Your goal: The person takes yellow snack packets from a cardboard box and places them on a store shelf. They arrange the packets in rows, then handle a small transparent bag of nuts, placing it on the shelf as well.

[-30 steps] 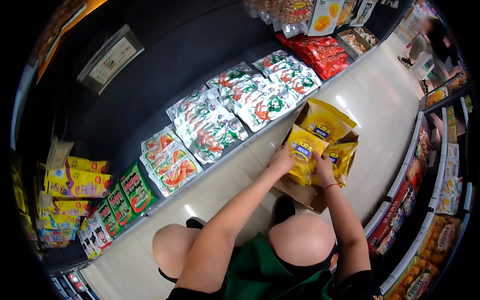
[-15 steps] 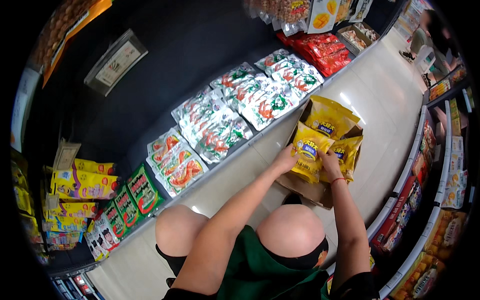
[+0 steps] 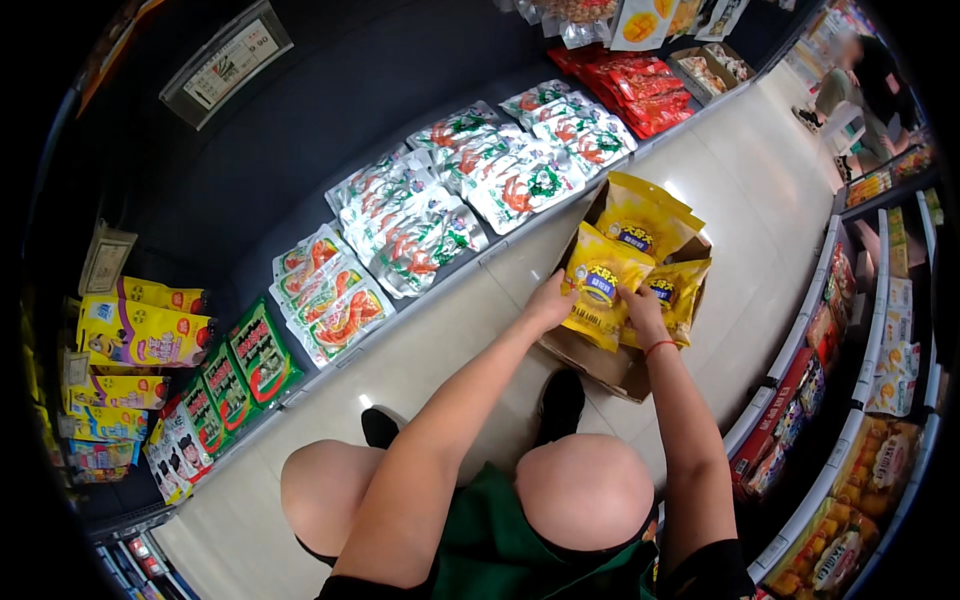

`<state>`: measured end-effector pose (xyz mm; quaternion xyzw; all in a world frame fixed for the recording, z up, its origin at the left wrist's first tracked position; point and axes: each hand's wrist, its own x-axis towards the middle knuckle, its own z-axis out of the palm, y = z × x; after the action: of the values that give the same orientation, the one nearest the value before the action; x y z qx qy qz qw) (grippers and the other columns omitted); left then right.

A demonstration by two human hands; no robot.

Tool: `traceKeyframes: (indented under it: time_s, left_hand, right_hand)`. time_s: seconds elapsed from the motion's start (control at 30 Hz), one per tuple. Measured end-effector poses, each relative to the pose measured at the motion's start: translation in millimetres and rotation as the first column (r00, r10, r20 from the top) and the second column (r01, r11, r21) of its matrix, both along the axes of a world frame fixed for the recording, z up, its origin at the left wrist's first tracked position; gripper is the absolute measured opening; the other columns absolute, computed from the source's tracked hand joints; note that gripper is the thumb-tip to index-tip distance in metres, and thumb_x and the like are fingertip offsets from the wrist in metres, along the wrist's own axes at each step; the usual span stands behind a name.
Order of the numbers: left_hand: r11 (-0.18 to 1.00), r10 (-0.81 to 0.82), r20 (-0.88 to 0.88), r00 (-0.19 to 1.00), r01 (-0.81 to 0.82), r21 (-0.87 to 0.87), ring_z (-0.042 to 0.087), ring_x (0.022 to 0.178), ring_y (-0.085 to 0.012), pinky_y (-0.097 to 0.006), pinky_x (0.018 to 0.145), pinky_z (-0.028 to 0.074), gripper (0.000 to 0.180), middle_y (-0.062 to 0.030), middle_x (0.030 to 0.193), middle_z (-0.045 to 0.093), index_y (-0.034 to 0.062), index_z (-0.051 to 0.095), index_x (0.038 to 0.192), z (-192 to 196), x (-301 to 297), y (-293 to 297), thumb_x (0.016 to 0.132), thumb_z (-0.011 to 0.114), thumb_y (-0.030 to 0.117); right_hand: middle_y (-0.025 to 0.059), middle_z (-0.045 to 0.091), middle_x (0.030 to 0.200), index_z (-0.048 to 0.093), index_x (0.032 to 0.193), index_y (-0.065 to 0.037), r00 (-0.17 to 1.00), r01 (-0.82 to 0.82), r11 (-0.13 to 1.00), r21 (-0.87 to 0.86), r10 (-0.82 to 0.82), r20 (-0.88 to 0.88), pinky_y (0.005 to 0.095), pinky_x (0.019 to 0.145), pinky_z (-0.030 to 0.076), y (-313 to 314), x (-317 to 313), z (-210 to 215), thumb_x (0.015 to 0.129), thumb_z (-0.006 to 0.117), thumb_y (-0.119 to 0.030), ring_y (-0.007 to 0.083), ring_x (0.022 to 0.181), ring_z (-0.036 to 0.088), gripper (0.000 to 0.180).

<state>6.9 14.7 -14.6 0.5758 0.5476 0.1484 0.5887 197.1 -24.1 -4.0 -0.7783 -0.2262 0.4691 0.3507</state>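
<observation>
Between my two hands is a yellow snack bag (image 3: 602,290), tilted up over a cardboard box (image 3: 612,375) on the floor. My left hand (image 3: 548,303) grips the bag's left edge, fingers closed on it. On the opposite edge my right hand (image 3: 643,312), with a red band at the wrist, pinches the same bag. Behind it in the box stands another yellow bag (image 3: 640,215), and a further yellow bag (image 3: 685,285) lies at the right, partly covered by my right hand and the held bag. The box's bottom is mostly hidden.
Left of the box runs a low shelf with silver pouches (image 3: 410,235), red packets (image 3: 635,90), green packets (image 3: 265,350) and yellow bags (image 3: 145,335). A price tag holder (image 3: 228,62) hangs above. Curved shelves (image 3: 800,400) of packaged food stand at right. A person (image 3: 860,85) sits far right.
The view has shifted, so the shelf and box sit a little higher and further left. Both hands keep hold of the yellow bag, which now stands more upright. My shoes have come into view.
</observation>
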Motion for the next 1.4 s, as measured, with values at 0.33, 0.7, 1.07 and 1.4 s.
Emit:
traceKeyframes:
  time_s: [0.33,0.7,1.07,1.4]
  left_hand:
    - [0.996,0.032,-0.146,0.989,-0.019,0.092,0.061,0.085,-0.0222,-0.031,0.076,0.047,0.037,-0.0127,0.097,0.064,0.0014,0.057,0.112,-3,19,-14,0.084,0.061,0.025]
    - [0.989,0.149,0.415,0.897,-0.134,-0.066,0.058,0.101,-0.0164,-0.029,0.086,0.047,0.056,-0.0101,0.114,0.060,-0.0006,0.048,0.122,66,-16,-14,0.078,0.073,0.023]
    - [0.975,0.086,0.618,0.782,-0.194,0.110,0.055,0.106,-0.0174,-0.031,0.090,0.046,0.061,-0.0077,0.118,0.056,0.0048,0.042,0.127,206,-121,-12,0.077,0.074,0.019]
    - [0.947,0.053,0.432,0.901,-0.183,0.265,0.053,0.109,-0.0168,-0.031,0.093,0.044,0.071,-0.0057,0.118,0.055,0.0071,0.039,0.129,256,-197,-33,0.070,0.078,0.015]
  right_hand:
    - [0.0082,0.065,0.094,0.060,0.105,0.001,0.992,-0.017,0.990,0.143,0.034,-0.122,0.0287,0.070,0.049,-21,6,13,0.082,0.063,-0.005,0.0163,0.079,0.061,0.024]
    - [0.0073,0.063,0.104,0.055,0.113,0.001,0.903,-0.121,0.916,0.383,0.261,-0.341,0.0269,0.079,0.050,-21,-9,90,0.088,0.058,-0.008,0.0138,0.089,0.060,0.027]
    - [0.0060,0.061,0.109,0.052,0.119,-0.002,0.675,-0.185,0.795,0.578,0.530,-0.513,0.0292,0.084,0.048,18,-109,191,0.091,0.056,-0.016,0.0145,0.096,0.059,0.031]
    - [0.0038,0.060,0.112,0.052,0.121,-0.006,0.605,-0.304,0.718,0.626,0.653,-0.455,0.0293,0.087,0.047,20,-173,245,0.092,0.056,-0.017,0.0132,0.100,0.057,0.031]
